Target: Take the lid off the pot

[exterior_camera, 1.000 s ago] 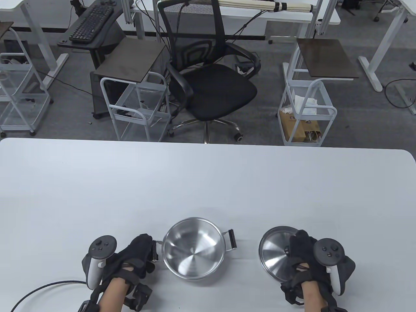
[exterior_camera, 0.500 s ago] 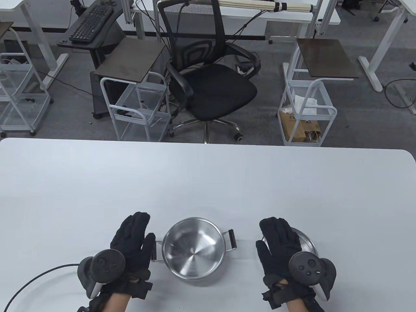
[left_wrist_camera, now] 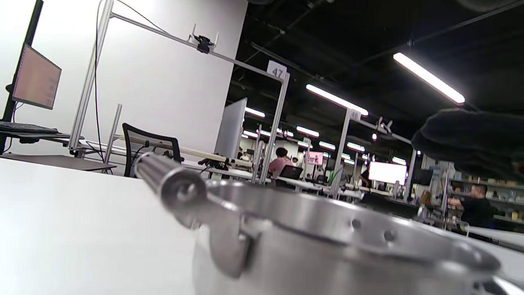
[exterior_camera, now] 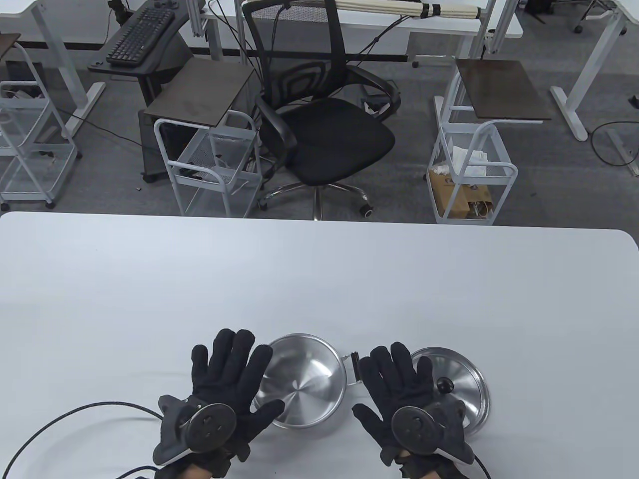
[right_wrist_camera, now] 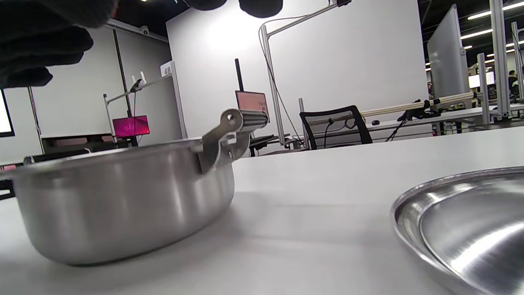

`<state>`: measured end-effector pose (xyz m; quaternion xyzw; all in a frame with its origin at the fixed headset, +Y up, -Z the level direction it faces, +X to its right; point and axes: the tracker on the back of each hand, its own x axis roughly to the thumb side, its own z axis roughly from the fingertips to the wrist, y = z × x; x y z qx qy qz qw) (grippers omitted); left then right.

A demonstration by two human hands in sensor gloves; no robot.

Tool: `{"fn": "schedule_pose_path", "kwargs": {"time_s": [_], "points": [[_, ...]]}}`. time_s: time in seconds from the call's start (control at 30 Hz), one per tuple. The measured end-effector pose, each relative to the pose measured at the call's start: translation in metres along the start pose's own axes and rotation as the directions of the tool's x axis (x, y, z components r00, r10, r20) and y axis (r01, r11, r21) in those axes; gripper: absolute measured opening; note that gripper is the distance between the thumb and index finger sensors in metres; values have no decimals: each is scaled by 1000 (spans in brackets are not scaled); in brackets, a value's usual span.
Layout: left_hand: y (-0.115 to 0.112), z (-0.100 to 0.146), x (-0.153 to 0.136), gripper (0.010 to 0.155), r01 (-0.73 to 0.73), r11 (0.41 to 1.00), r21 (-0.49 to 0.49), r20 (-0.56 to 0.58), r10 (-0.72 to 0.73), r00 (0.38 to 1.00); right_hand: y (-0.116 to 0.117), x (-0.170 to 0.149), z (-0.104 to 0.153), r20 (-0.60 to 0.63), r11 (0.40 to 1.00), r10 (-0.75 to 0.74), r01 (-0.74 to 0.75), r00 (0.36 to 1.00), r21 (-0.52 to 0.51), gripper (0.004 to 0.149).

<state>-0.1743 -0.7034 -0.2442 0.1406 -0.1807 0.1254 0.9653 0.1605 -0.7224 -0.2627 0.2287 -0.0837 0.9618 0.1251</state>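
Observation:
An open steel pot (exterior_camera: 304,381) stands near the table's front edge; it also shows in the left wrist view (left_wrist_camera: 327,250) and the right wrist view (right_wrist_camera: 118,200). Its steel lid (exterior_camera: 457,381) with a black knob (exterior_camera: 445,384) lies on the table to the pot's right, apart from it; its rim shows in the right wrist view (right_wrist_camera: 462,229). My left hand (exterior_camera: 229,369) is flat, fingers spread, over the pot's left edge, holding nothing. My right hand (exterior_camera: 394,379) is flat, fingers spread, between pot and lid, covering the lid's left edge, holding nothing.
The white table (exterior_camera: 319,279) stretches far beyond the pot. A black cable (exterior_camera: 60,424) lies at the front left. Beyond the far edge stand a black office chair (exterior_camera: 324,124) and wire carts (exterior_camera: 209,164).
Both hands have let go, opened flat and shifted right. The right hand released the lid, which now lies on the table with its knob showing. The left hand left the pot's left handle.

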Motion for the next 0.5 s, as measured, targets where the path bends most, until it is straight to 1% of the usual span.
{"fn": "schedule_pose_path", "kwargs": {"time_s": [0.2, 0.5], "points": [[-12, -2, -3, 86, 38, 998, -58, -20, -39, 999, 5, -5, -1, -24, 1000, 1, -1, 1000, 28, 73], [-15, -2, -3, 85, 35, 998, -56, -28, -36, 999, 5, -9, 0, -41, 999, -16, 17, 999, 29, 72]]}}
